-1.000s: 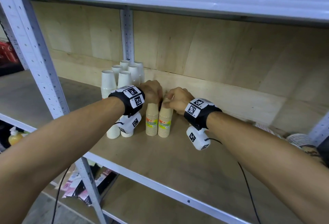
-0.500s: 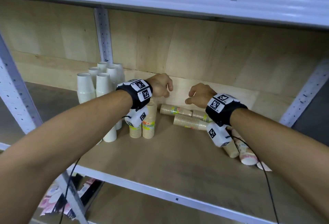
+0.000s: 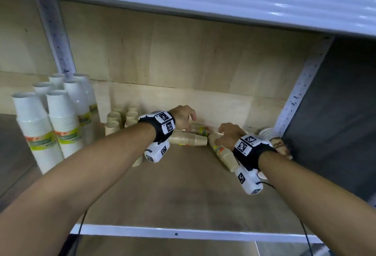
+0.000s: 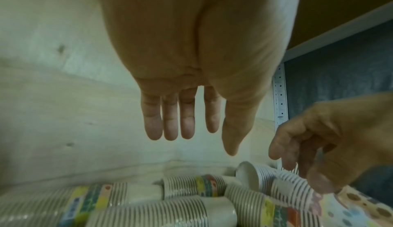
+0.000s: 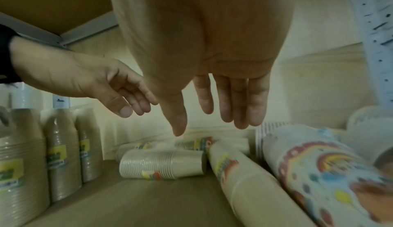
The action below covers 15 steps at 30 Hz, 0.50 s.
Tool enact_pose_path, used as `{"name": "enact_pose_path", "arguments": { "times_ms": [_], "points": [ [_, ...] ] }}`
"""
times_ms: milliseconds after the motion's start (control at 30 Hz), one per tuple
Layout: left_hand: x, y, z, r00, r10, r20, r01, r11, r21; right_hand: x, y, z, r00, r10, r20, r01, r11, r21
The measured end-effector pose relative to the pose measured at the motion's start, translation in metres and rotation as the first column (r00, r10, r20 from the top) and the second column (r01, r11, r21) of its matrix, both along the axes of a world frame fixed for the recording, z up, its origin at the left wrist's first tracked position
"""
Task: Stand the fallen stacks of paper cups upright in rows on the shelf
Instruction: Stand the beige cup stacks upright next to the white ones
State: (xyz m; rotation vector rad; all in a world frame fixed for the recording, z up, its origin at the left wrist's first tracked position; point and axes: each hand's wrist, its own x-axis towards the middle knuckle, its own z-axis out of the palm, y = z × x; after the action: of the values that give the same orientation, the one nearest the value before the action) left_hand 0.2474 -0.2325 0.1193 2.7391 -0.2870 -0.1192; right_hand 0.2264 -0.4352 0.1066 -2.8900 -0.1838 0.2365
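Note:
Several tan cup stacks lie fallen on the wooden shelf (image 3: 183, 190): one (image 3: 189, 138) (image 5: 161, 165) under my left hand (image 3: 184, 116), another (image 3: 201, 130) behind it near the back wall, a longer one (image 3: 223, 154) (image 5: 244, 180) under my right hand (image 3: 228, 135). Both hands hover just above them, fingers straight and spread, holding nothing, as the left wrist view (image 4: 187, 126) and the right wrist view (image 5: 214, 116) show. Small tan stacks (image 3: 120, 119) stand upright in rows at the left.
Tall white cup stacks (image 3: 61, 121) stand upright at the far left. Printed cup stacks (image 3: 268, 133) (image 5: 329, 171) lie at the right by the perforated metal upright (image 3: 301, 91). The upper shelf (image 3: 203, 1) hangs low overhead. A plywood back wall (image 3: 183, 52) closes the bay.
Both hands let go of the upright tan stacks and moved right and down over the fallen stacks. My view swung right with them.

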Motion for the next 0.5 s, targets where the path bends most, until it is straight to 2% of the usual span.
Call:
{"name": "enact_pose_path", "arguments": {
  "times_ms": [200,500],
  "points": [
    [0.018,-0.018,-0.033,0.998,-0.030,-0.048,0.030,1.000,0.008,0.013,-0.019,-0.040,0.997,-0.040,-0.059,0.042,0.998,0.038],
    [0.034,-0.021,-0.067,0.998,-0.036,-0.058,0.040,0.997,0.072,0.037,-0.015,-0.082,0.998,-0.044,-0.049,0.041,0.996,-0.074]
  ]
}}
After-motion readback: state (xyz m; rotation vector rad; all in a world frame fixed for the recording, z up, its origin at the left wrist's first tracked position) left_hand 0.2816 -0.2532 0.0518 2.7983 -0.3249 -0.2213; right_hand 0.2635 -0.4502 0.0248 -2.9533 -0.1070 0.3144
